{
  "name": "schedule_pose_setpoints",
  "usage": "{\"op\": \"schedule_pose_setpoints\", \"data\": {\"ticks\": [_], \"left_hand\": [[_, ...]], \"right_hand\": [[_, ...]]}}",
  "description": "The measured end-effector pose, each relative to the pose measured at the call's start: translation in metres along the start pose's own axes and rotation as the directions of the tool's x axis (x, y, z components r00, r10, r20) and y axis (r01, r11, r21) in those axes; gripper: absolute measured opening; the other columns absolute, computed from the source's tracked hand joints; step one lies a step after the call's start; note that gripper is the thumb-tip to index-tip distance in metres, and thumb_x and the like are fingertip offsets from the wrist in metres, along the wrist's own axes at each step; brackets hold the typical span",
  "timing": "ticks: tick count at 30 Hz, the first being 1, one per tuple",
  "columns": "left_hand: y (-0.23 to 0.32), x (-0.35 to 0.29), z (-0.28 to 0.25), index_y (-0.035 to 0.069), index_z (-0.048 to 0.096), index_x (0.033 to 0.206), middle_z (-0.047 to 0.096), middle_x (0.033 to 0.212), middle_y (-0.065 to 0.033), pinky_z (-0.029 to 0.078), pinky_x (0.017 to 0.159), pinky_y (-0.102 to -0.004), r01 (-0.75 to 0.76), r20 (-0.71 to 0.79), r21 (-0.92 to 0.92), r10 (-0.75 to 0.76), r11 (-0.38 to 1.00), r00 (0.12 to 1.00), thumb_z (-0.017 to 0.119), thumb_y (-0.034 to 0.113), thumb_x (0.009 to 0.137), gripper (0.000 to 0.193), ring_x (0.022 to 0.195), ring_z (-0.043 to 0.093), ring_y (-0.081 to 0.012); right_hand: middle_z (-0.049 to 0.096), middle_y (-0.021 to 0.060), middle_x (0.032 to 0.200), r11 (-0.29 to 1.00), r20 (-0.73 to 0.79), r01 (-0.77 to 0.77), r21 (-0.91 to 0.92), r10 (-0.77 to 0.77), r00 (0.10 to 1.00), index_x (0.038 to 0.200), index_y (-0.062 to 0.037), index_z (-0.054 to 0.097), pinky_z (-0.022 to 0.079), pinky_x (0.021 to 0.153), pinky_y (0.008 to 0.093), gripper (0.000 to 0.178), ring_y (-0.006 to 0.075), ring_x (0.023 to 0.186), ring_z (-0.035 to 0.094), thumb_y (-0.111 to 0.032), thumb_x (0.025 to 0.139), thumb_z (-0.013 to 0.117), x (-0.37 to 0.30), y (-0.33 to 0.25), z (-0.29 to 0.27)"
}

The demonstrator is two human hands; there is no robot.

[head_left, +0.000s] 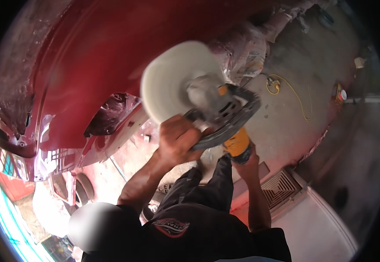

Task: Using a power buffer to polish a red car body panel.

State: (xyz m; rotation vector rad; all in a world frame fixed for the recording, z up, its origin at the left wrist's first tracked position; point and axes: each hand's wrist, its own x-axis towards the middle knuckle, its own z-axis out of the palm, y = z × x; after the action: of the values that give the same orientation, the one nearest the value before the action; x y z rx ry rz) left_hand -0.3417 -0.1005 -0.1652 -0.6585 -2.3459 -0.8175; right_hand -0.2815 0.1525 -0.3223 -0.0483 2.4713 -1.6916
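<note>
A power polisher [238, 142] with a yellow and black body is held in both my hands. Its large round off-white pad [168, 83] lies against or just beside a glossy red car body panel [81, 65]; the contact itself is hidden behind the pad. My left hand [179, 139] is wrapped round the black loop handle [247, 109] near the polisher's head. At the rear of the yellow body, my right hand [247, 160] grips the grip end, its fingers partly hidden.
Crumpled plastic sheeting [247, 50] hangs by the car's edge. A yellow cord [301, 98] lies on the concrete floor to the right. A square louvred vent [281, 188] on a white appliance-like box stands at lower right. A tyre [84, 187] is at lower left.
</note>
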Motion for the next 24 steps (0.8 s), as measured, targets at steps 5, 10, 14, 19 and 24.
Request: {"op": "schedule_pose_setpoints", "data": {"ticks": [5,10,14,19,24], "left_hand": [[0.018,-0.036,-0.032,0.003,0.059,0.071,0.048,0.056,-0.0062,0.034,0.043,-0.0343,0.038,0.015,0.054,-0.039,0.998,0.999,0.081,0.001,0.066,0.023,0.046,0.047,-0.0229],[0.015,-0.023,-0.022,0.004,0.060,0.070,0.050,0.056,-0.0061,0.034,0.043,-0.0351,0.022,0.071,0.053,-0.026,0.998,0.997,0.083,0.002,0.064,0.023,0.046,0.047,-0.0227],[0.004,0.022,0.011,0.007,0.061,0.070,0.054,0.059,-0.0032,0.040,0.046,-0.0352,-0.048,0.124,0.037,0.043,0.998,0.991,0.082,0.005,0.067,0.021,0.048,0.053,-0.0217],[-0.025,0.090,0.086,0.013,0.065,0.077,0.061,0.065,-0.0035,0.047,0.051,-0.0395,-0.110,0.192,0.075,0.094,0.991,0.977,0.078,0.014,0.066,0.017,0.054,0.060,-0.0264],[-0.033,0.132,0.127,0.014,0.064,0.079,0.062,0.068,-0.0048,0.049,0.055,-0.0422,-0.061,0.229,0.079,0.041,0.995,0.972,0.076,0.013,0.066,0.018,0.060,0.062,-0.0299]], "right_hand": [[0.069,0.0194,0.120,0.993,0.176,-0.095,0.076,0.081,0.981,0.146,-0.0039,0.043,0.053,0.095,0.0377,0.088,0.0288,0.115,0.068,-0.002,0.068,0.083,-0.023,-0.010,0.016],[0.069,0.0190,0.118,0.982,0.197,-0.162,0.096,0.141,0.970,0.147,-0.0038,0.042,0.054,0.094,0.0377,0.088,0.0297,0.114,0.068,-0.003,0.068,0.083,-0.017,-0.005,0.012],[0.070,0.0174,0.116,0.988,0.068,-0.119,0.096,0.113,0.991,0.141,-0.0029,0.045,0.054,0.093,0.0376,0.083,0.0284,0.111,0.069,-0.004,0.067,0.084,0.004,0.006,0.005],[0.067,0.0123,0.114,0.950,0.002,-0.166,0.265,0.171,0.985,0.133,-0.0035,0.048,0.052,0.093,0.0356,0.075,0.0233,0.105,0.068,-0.006,0.067,0.083,0.041,0.034,0.006],[0.062,0.0132,0.118,0.902,0.017,-0.232,0.363,0.243,0.970,0.135,-0.0010,0.046,0.048,0.099,0.0369,0.078,0.0231,0.109,0.061,-0.005,0.067,0.083,0.075,0.034,0.002]]}}
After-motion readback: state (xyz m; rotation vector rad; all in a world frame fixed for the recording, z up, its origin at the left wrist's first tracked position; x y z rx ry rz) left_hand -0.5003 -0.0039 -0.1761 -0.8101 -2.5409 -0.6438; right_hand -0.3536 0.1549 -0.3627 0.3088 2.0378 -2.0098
